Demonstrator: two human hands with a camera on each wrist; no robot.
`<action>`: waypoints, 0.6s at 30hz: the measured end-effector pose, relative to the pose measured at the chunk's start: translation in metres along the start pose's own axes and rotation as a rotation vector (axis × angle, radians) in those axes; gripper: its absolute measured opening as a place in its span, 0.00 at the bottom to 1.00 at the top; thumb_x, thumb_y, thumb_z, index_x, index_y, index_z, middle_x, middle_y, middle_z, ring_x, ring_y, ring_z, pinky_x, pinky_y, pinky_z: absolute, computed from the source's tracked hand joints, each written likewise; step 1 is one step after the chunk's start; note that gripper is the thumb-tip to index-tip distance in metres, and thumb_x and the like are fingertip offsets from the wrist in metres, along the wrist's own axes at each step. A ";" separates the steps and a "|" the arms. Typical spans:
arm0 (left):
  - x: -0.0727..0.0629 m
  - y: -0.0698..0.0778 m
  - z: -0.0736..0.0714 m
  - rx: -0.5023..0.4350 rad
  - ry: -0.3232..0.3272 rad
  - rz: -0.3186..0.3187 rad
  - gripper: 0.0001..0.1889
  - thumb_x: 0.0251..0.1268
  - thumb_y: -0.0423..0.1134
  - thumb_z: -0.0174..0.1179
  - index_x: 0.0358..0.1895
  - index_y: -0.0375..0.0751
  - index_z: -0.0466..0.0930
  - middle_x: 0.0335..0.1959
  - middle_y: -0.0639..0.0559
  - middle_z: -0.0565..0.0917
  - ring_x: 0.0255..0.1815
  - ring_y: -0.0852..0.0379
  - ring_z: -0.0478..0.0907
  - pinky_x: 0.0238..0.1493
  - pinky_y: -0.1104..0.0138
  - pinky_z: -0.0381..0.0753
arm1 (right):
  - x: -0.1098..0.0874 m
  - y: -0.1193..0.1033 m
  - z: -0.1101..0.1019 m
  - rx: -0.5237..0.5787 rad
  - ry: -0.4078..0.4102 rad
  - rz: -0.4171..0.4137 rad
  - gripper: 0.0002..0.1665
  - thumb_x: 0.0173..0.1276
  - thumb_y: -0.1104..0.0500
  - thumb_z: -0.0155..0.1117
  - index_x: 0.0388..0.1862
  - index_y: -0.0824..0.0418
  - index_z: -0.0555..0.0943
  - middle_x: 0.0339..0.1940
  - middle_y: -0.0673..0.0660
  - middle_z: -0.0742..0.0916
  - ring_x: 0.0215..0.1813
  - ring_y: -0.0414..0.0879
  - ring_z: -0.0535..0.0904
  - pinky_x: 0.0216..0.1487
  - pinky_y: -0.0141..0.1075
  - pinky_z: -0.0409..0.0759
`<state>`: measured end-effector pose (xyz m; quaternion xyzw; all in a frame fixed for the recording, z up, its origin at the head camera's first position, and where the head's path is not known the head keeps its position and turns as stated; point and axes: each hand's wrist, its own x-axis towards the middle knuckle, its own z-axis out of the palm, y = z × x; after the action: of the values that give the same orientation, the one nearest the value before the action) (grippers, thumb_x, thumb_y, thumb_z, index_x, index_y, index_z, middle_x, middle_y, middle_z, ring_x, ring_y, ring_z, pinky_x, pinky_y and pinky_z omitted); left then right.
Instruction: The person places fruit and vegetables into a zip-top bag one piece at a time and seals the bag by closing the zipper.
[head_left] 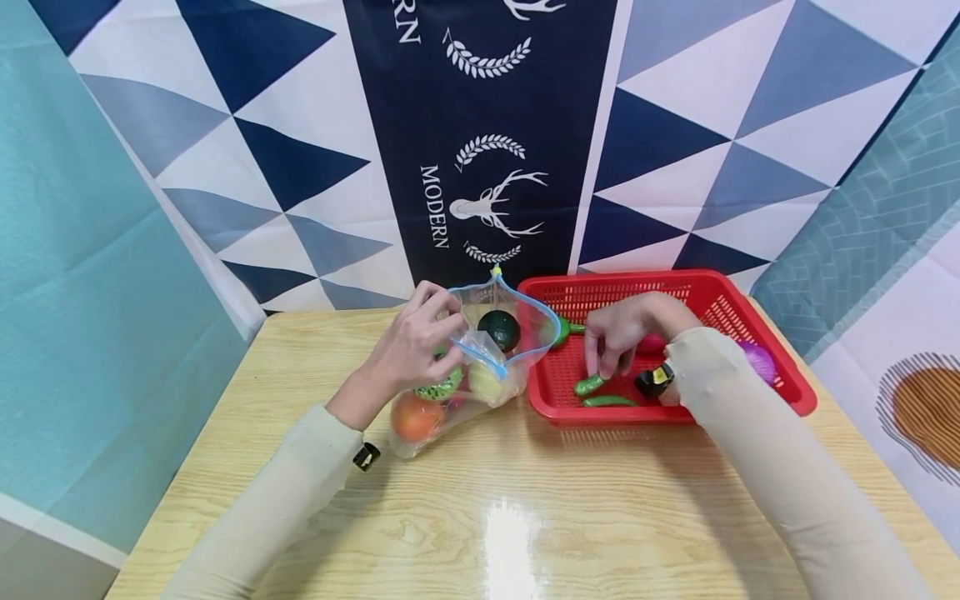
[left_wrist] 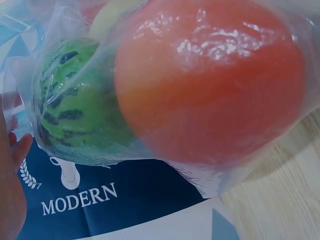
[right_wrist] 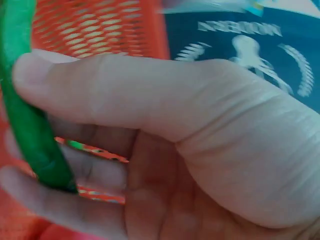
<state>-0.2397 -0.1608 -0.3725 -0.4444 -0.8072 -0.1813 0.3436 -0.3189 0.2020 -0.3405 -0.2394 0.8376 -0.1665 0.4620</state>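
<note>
On the left, a clear zip bag [head_left: 480, 408] with a blue-edged mouth stands open on the table. My left hand [head_left: 422, 337] pinches its rim. Inside are a dark green round avocado [head_left: 498, 330], a striped green watermelon [left_wrist: 75, 110], a red-orange round fruit [left_wrist: 210, 85] and a pale yellow-green fruit [head_left: 486, 383]. My right hand [head_left: 622, 329] reaches into the red basket [head_left: 540, 404]. Its thumb and fingers pinch a slim green cucumber [right_wrist: 27, 120]. Just in front of that cucumber lies a green chili pepper [head_left: 609, 402] on the basket floor.
Also in the basket are a green pepper [head_left: 562, 332] by the left wall, a red item [head_left: 651, 343] partly behind my right hand, and a purple onion [head_left: 759, 362] on the right. The wooden table [head_left: 420, 525] meets a patterned cloth backdrop [head_left: 480, 108] behind.
</note>
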 end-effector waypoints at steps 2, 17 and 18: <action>0.000 0.000 0.000 0.002 -0.003 0.001 0.09 0.61 0.39 0.56 0.35 0.41 0.85 0.42 0.43 0.82 0.52 0.40 0.76 0.53 0.49 0.86 | -0.008 -0.001 -0.005 0.003 0.061 -0.054 0.12 0.74 0.65 0.74 0.53 0.62 0.93 0.50 0.52 0.93 0.49 0.42 0.86 0.57 0.39 0.94; 0.000 -0.001 0.001 0.007 0.002 0.009 0.08 0.61 0.38 0.56 0.34 0.40 0.84 0.42 0.43 0.82 0.52 0.40 0.76 0.53 0.50 0.86 | -0.072 -0.021 -0.032 -0.059 0.597 -0.303 0.16 0.76 0.65 0.73 0.59 0.58 0.94 0.59 0.61 0.95 0.66 0.57 0.89 0.50 0.30 0.90; 0.000 -0.002 0.001 0.008 0.004 0.008 0.08 0.61 0.38 0.56 0.34 0.40 0.84 0.42 0.42 0.82 0.52 0.40 0.76 0.53 0.49 0.86 | -0.076 -0.023 -0.032 -0.064 0.629 -0.319 0.16 0.76 0.65 0.73 0.60 0.58 0.94 0.59 0.60 0.95 0.64 0.54 0.89 0.50 0.30 0.90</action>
<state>-0.2412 -0.1612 -0.3732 -0.4461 -0.8053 -0.1777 0.3477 -0.3060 0.2266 -0.2599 -0.3185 0.8958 -0.2756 0.1418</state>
